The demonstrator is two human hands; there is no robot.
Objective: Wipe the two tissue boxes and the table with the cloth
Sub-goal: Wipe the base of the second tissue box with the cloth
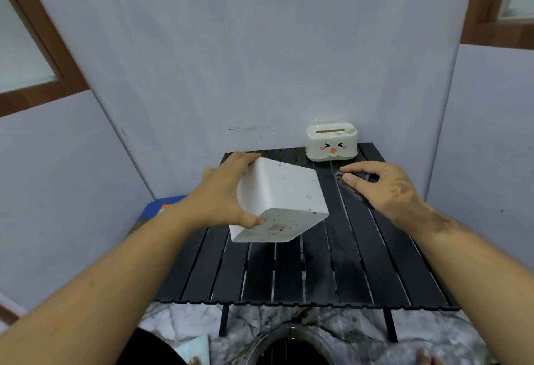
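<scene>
Leftmost, the left hand (222, 191) held the speckled white tissue box (280, 201) tilted clear above the black slatted table (289, 272), thumb on its near lower face and fingers curled round its far edge; dark specks showed on its upper face and on the face turned toward the camera, so by my judgement it had yet to be wiped clean. To the right of that box, the right hand (381, 185) lay on the dark cloth (351, 184), which sat bunched on the table; its thumb and fingers were bent around the cloth's edge, seemingly gathering it, though whether the cloth was truly gripped or only touched I could not tell. Beyond the cloth, at the table's far right corner against the wall, stood the face-printed tissue box (331, 142), upright and untouched; the table's slats carried greyish smears near the middle. All three wipes looked outstanding, with the held box probably first.
</scene>
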